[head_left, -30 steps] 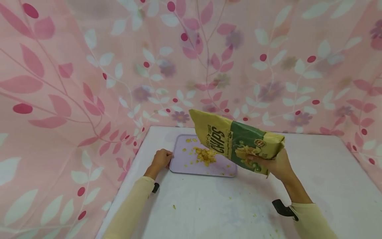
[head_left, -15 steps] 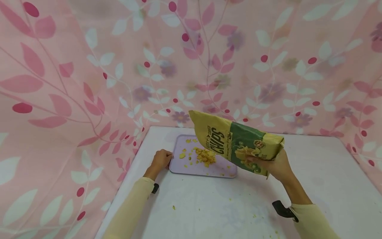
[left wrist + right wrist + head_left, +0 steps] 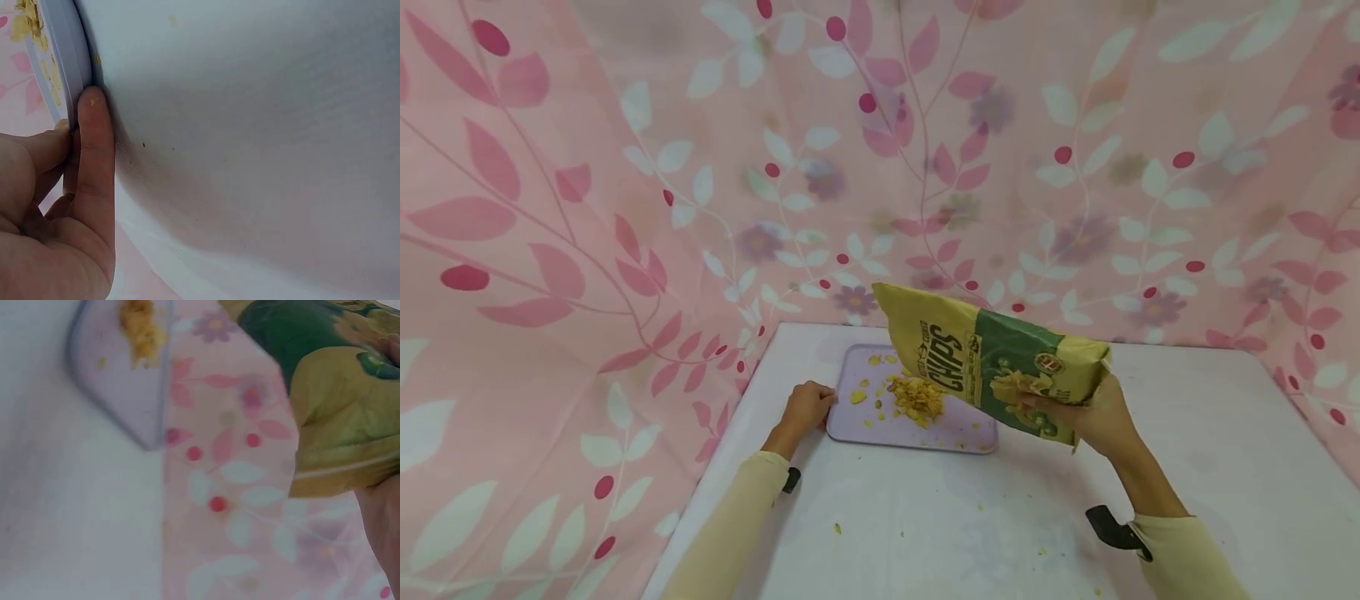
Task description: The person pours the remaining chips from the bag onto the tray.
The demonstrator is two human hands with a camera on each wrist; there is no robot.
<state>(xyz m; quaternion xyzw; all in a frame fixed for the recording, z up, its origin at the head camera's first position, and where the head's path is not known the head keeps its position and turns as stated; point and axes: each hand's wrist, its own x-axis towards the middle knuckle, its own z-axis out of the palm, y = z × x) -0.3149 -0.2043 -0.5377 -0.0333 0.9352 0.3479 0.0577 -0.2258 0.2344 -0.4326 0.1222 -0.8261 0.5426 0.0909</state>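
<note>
A yellow and green chip bag (image 3: 943,346) is held up by my right hand (image 3: 1103,421), its fingers and thumb around the lower right end. The bag tilts with its far left end over a shallow lilac tray (image 3: 842,421). A heap of yellow chips (image 3: 916,400) lies on the tray, with loose pieces around it. My left hand (image 3: 807,407) is at the tray's left edge; in the left wrist view, thumb and fingers pinch its rim (image 3: 70,53). The right wrist view has the bag's sealed end (image 3: 350,459) and part of the right hand (image 3: 382,531).
The tray rests on a white table (image 3: 880,542) with small crumbs (image 3: 838,528) scattered in front. A pink curtain (image 3: 880,150) with a leaf pattern hangs behind and at both sides. Each forearm wears a black wrist strap (image 3: 1116,529).
A few chip pieces have appeared on the left part of the tray since a second ago. Both hands keep their hold, and the bag stays nearly still. The head view has tilted slightly upward.
</note>
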